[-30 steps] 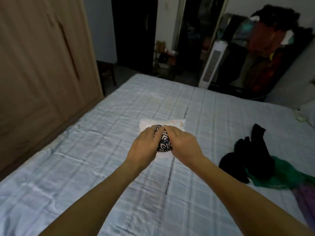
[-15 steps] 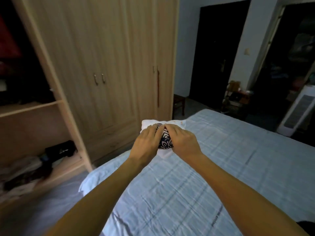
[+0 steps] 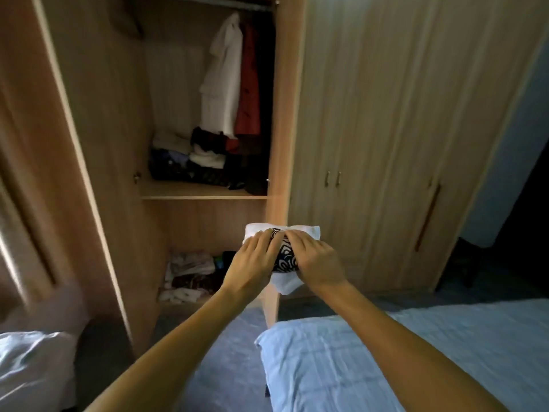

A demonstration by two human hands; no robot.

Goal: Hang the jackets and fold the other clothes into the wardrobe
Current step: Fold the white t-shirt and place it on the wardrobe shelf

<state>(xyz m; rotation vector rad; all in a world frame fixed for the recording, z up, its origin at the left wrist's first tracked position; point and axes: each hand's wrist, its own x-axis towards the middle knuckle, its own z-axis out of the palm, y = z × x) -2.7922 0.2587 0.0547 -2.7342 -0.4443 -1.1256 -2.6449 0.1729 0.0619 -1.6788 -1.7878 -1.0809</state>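
A small stack of folded clothes (image 3: 284,284), white cloth under a black-and-white patterned piece (image 3: 283,257), is held in the air in front of the open wardrobe (image 3: 205,191). My left hand (image 3: 252,263) grips its left side and my right hand (image 3: 316,261) grips its right side, fingers curled over the top. Inside the wardrobe a white jacket (image 3: 221,84) and a red jacket (image 3: 248,84) hang from the rail. Folded clothes (image 3: 208,162) sit piled on the middle shelf, and more clothes (image 3: 190,275) lie on the bottom shelf.
The wardrobe's open door (image 3: 74,144) stands at the left. Closed wardrobe doors (image 3: 386,144) fill the right. A bed corner with a light blue checked sheet (image 3: 371,361) lies below my arms. A white bundle (image 3: 29,367) shows at lower left.
The view has swung left from the bed to the open wardrobe. Both hands have kept their grip on the folded stack and carried it off the bed towards the wardrobe.
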